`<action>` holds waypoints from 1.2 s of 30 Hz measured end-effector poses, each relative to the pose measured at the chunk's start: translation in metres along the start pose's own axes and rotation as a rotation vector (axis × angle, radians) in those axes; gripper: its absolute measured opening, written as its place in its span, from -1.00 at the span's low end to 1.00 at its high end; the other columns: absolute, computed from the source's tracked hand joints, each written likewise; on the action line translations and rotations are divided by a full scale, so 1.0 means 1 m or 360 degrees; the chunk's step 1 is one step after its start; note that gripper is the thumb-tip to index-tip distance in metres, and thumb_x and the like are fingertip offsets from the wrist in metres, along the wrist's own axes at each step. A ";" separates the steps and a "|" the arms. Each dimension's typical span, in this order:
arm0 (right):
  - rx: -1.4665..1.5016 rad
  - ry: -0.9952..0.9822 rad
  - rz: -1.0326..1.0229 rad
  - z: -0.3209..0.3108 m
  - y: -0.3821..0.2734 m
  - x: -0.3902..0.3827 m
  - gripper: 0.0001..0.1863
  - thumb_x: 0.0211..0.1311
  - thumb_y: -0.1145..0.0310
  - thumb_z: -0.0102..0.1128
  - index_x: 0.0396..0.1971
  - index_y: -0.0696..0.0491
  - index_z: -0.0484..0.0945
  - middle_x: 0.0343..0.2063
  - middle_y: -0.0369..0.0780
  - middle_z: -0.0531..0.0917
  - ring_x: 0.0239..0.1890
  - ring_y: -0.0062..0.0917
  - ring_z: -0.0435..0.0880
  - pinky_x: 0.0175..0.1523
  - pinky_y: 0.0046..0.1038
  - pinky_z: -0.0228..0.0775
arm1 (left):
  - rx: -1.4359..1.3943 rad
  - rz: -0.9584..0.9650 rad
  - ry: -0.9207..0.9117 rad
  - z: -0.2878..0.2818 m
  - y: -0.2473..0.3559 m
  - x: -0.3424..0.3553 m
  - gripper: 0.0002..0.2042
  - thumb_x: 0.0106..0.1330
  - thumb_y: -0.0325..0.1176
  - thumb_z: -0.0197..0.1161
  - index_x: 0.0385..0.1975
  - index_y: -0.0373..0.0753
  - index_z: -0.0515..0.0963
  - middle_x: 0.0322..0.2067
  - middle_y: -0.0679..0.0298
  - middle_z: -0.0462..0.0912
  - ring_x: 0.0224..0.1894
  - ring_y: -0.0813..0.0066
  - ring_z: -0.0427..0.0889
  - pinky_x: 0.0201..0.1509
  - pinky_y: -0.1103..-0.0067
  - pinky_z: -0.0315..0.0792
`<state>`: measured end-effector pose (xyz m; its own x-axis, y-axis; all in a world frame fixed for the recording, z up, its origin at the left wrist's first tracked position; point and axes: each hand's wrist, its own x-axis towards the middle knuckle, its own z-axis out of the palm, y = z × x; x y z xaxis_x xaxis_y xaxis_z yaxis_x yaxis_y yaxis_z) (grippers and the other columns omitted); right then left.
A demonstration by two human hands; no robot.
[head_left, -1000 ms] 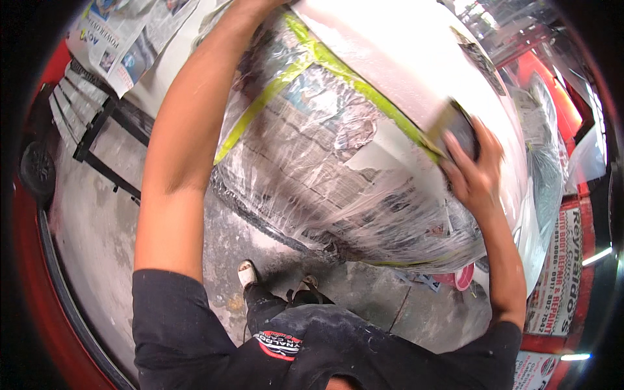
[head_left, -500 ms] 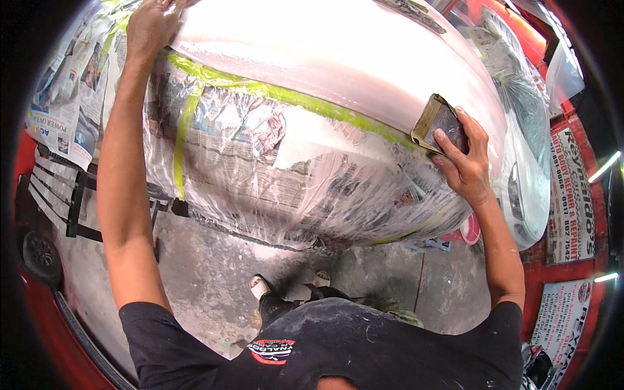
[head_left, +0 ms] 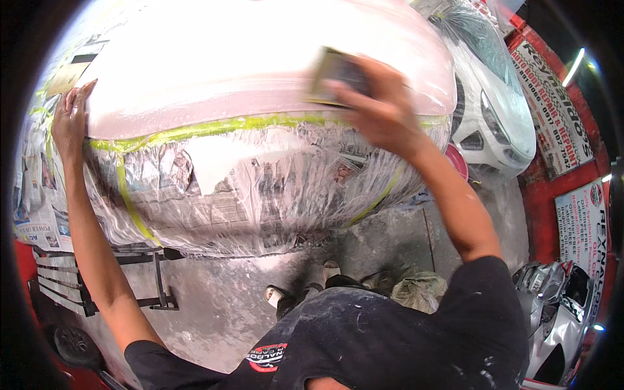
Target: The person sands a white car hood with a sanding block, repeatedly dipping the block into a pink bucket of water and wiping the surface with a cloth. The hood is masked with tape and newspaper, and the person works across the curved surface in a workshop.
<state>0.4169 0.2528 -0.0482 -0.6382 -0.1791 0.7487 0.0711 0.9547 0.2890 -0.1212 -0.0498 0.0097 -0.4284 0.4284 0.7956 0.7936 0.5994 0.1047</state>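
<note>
Our right hand (head_left: 386,107) grips a dark, flat rectangular block (head_left: 348,73)
It's over the smooth pinkish-white car panel's (head_left: 240,81) near right; our left hand (head_left: 68,130), fingers extended, lies along the left edge

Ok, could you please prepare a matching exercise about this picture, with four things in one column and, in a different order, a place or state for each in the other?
Column one
1. left hand
2. right hand
3. yellow-green tape
4. white car

Column two
A. partly under clear plastic, on the right side of the picture
B. holding a dark block
C. at the left end of the pale pink-white panel
D. running along the panel's near edge, above the newspaper wrapping

Right pairs: 1-C, 2-B, 3-D, 4-A.
</note>
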 end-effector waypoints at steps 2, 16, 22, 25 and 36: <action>-0.0113 -0.0095 0.0224 -0.047 0.035 -0.062 -0.40 0.06 0.29 0.54 0.18 -0.28 0.65 0.26 0.00 0.47 0.31 -0.13 0.43 0.36 -0.13 0.32 | -0.0098 -0.0002 -0.0032 -0.007 0.037 0.001 -0.66 0.60 -0.10 0.02 0.14 0.02 0.69 0.12 0.25 0.70 0.18 0.32 0.62 0.30 0.48 0.40; -0.0004 0.0254 0.0047 0.036 -0.034 0.042 -0.68 0.38 0.18 0.19 0.05 -0.13 0.71 0.10 0.10 0.60 0.10 -0.11 0.63 0.19 -0.09 0.49 | 0.0680 0.0914 0.0106 0.021 -0.062 0.023 -0.51 0.41 -0.52 0.16 0.31 0.08 0.54 0.16 0.34 0.65 0.18 0.36 0.62 0.26 0.47 0.53; -0.0492 0.0415 0.0997 -0.027 0.014 -0.093 -0.48 0.31 0.24 0.34 0.29 -0.24 0.59 0.19 0.03 0.52 0.17 -0.18 0.50 0.26 -0.15 0.33 | 0.0375 0.0620 0.0058 0.017 -0.023 0.014 -0.68 0.61 -0.21 0.02 0.18 0.01 0.67 0.12 0.32 0.69 0.15 0.41 0.63 0.19 0.50 0.51; -0.0465 0.0468 0.0706 0.025 -0.032 -0.012 -0.62 0.37 0.25 0.27 0.17 -0.19 0.68 0.18 0.07 0.52 0.12 -0.18 0.49 0.23 -0.18 0.30 | -0.0129 0.0351 -0.0048 0.010 0.000 0.018 -0.64 0.63 -0.13 -0.04 0.11 -0.03 0.71 0.11 0.28 0.70 0.15 0.38 0.63 0.23 0.51 0.46; -0.0513 0.0442 0.1226 -0.033 0.041 -0.100 -0.61 0.40 0.18 0.21 0.19 -0.16 0.67 0.11 0.07 0.56 0.12 -0.17 0.54 0.21 -0.11 0.42 | -0.0350 0.0051 -0.0141 -0.001 0.003 0.012 -0.66 0.60 -0.23 0.02 0.18 -0.14 0.65 0.16 0.28 0.65 0.14 0.38 0.63 0.22 0.52 0.47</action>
<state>0.5094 0.3017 -0.0916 -0.1171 0.3959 0.9108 0.6448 0.7278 -0.2335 -0.1237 -0.0435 0.0207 -0.4302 0.5080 0.7463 0.8782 0.4269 0.2157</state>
